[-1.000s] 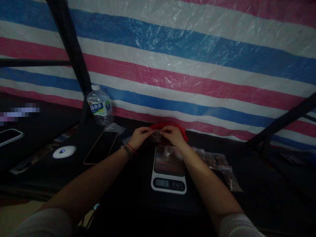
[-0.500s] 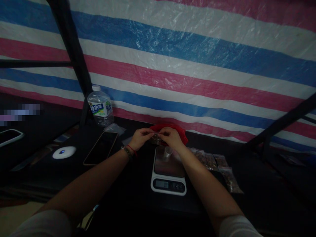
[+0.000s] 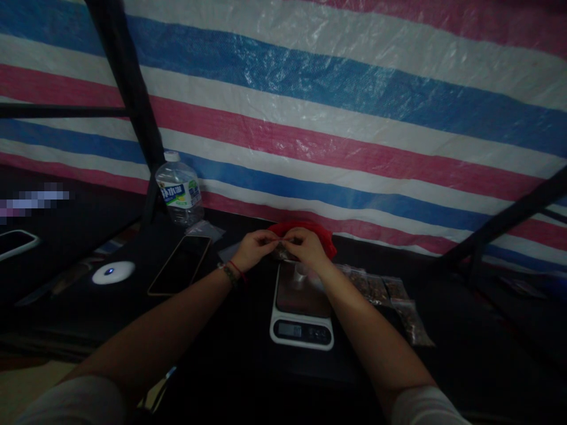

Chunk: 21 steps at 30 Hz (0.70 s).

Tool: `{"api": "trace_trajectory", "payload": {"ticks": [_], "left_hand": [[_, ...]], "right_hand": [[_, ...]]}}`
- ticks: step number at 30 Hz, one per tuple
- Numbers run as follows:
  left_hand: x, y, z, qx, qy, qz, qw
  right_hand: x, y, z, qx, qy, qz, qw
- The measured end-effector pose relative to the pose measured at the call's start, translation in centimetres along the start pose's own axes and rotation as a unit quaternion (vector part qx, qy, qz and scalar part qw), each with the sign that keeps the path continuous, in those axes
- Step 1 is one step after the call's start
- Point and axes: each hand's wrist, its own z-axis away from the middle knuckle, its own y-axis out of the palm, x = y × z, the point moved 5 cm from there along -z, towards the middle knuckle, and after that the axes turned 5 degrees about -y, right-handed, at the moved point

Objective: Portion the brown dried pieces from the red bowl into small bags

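Small clear bag (image 3: 282, 254): transparent film, brownish bits in it, dim, mostly hidden by fingers; contents unidentifiable. Left hand (image 3: 254, 250) and right hand (image 3: 306, 248) both pinch its top edge, fingertips close together. Location: just beyond the scale (image 3: 302, 302), near side of red bag (image 3: 328, 241).

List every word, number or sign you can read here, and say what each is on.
"水": bottle label; the characters beside it and the smaller print are too blurred to read.
"00": display of the scale; any decimal point is too faint to tell.
Scale's button markings: too small and dark to read.
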Motion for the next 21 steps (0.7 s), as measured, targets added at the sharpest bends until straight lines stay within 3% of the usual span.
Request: {"api": "trace_trajectory", "payload": {"ticks": [12,21], "left_hand": [[-1.4,-0.2,0.1,-0.017,0.054,-0.117,0.991],[-1.3,-1.2,0.0,-0.074,0.036,-0.075,0.994]], "right_hand": [[1.1,0.3,0.0,0.008,-0.024,0.058,0.998],[1.5,-1.5,-0.6,-0.026,-0.037,0.093,0.995]]}}
